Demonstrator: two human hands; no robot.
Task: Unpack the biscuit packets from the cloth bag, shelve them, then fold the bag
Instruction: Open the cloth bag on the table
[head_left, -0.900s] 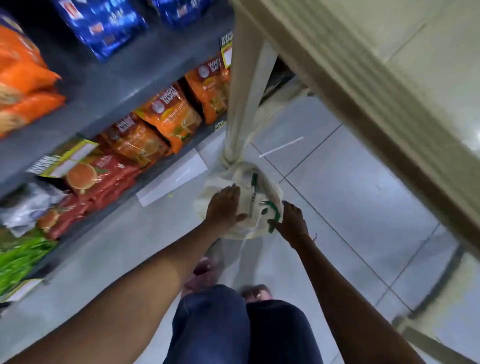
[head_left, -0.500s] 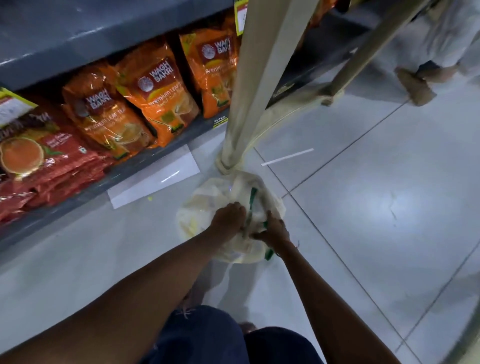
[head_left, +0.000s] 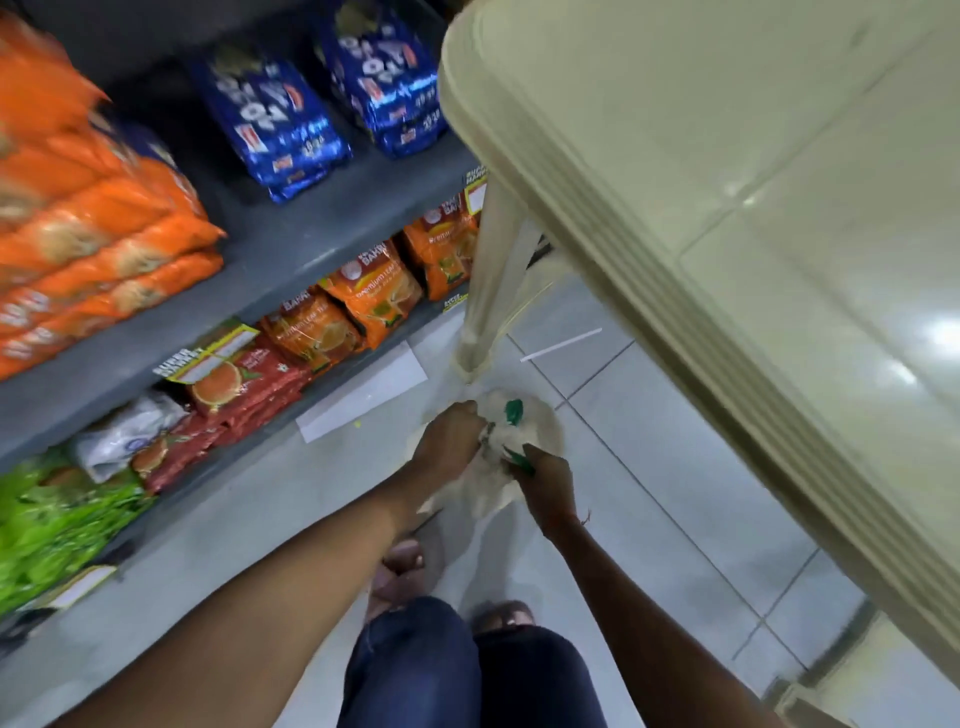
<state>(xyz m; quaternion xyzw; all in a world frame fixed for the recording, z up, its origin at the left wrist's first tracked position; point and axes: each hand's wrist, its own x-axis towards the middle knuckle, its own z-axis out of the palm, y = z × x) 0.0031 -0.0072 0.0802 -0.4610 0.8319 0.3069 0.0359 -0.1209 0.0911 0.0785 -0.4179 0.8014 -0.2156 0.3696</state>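
The cream cloth bag (head_left: 540, 431) with green handles is bunched up just above the tiled floor, beside the foot of a cream table leg. My left hand (head_left: 449, 441) grips the bag's left side with curled fingers. My right hand (head_left: 545, 478) grips its near right edge, closed round a green handle. Orange biscuit packets (head_left: 98, 249) are stacked on the grey shelf at the left, with blue packets (head_left: 280, 124) further along the same shelf. What lies inside the bag is hidden.
A cream plastic table (head_left: 727, 208) overhangs the right side, its leg (head_left: 488, 291) standing right behind the bag. The grey shelf unit (head_left: 291, 244) lines the left, with orange and red pouches (head_left: 363, 301) below. My feet (head_left: 400, 571) stand on the tiled floor under the bag.
My left hand went from lying flat on the bag to gripping it, and my right hand closed on the handle. The bag is gathered into a tighter bunch and lifted a little.
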